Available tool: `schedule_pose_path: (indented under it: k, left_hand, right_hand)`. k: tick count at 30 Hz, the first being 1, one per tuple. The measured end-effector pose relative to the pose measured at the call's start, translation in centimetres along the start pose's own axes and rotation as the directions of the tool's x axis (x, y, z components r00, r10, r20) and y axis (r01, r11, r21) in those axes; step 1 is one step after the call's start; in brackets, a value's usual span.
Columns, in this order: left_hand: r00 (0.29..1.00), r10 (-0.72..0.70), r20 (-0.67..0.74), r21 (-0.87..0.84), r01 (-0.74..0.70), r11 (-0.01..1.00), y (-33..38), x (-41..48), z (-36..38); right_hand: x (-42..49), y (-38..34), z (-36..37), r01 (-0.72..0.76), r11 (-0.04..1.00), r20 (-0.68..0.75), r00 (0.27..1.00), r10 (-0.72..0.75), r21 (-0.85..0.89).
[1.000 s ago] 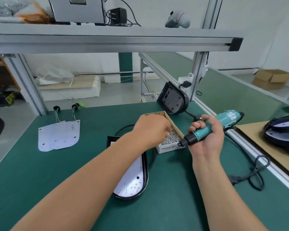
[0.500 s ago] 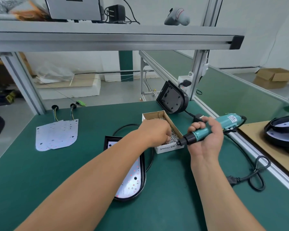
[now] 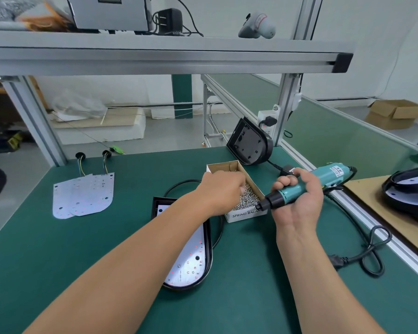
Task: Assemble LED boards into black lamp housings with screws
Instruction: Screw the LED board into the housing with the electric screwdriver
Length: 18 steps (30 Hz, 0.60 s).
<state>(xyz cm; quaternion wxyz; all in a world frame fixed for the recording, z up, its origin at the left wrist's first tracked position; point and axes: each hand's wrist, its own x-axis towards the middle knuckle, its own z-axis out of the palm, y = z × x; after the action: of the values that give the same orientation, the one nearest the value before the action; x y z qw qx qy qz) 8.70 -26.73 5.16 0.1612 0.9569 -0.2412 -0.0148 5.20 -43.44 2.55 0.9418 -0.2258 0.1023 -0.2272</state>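
The right hand [image 3: 299, 201] grips the electric screwdriver [image 3: 329, 172] ready beside the screw box [image 3: 241, 216] while the left hand [image 3: 221, 189] dips in, its grasp hidden.

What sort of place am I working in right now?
Probably a small lamp-assembly factory line: a green-matted workbench under a silver aluminium-profile frame, an open cardboard box of small silver screws, and a teal electric screwdriver held in the right hand.
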Motion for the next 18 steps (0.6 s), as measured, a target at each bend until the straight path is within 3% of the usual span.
schedule_pose_path:
  k: [2,4,6,8,10,12,14,18]
  left_hand:
    - [0.997,-0.048,-0.056,-0.135,0.040,0.990,0.0,-1.1,-1.6]
    - [0.985,-0.138,-0.100,-0.433,0.082,0.898,-0.1,-2.8,-3.2]
    - [0.973,-0.226,-0.045,-0.754,0.115,0.647,-0.4,-5.0,-4.4]
    - [0.967,-0.244,0.071,-0.935,0.150,0.323,-0.7,-7.6,-5.2]
    - [0.955,-0.230,0.190,-0.981,0.195,-0.004,-1.4,-10.1,-5.3]
    - [0.929,-0.202,0.309,-0.936,0.260,-0.236,-2.3,-12.3,-5.1]
    - [0.907,-0.191,0.375,-0.892,0.297,-0.341,-2.8,-14.2,-4.7]
    - [0.900,-0.220,0.376,-0.899,0.296,-0.324,-3.5,-16.5,-4.0]
  right_hand:
    - [0.0,0.1,0.1,0.001,1.000,0.010,1.000,-0.001,-0.006]
    - [-0.2,0.2,0.2,-0.006,1.000,0.021,1.000,0.006,-0.011]
    - [-0.4,0.3,0.3,-0.017,1.000,0.032,0.999,0.017,-0.019]
    - [-0.8,0.5,0.6,-0.026,0.999,0.051,0.998,0.027,-0.029]
    - [-1.4,0.9,1.0,-0.039,0.998,0.090,0.995,0.043,-0.043]
    - [-2.2,1.4,1.4,-0.059,0.997,0.139,0.988,0.066,-0.058]
    - [-3.3,2.0,1.9,-0.073,0.994,0.190,0.978,0.088,-0.080]
    - [-5.5,3.2,3.4,-0.111,0.988,0.252,0.958,0.135,-0.106]
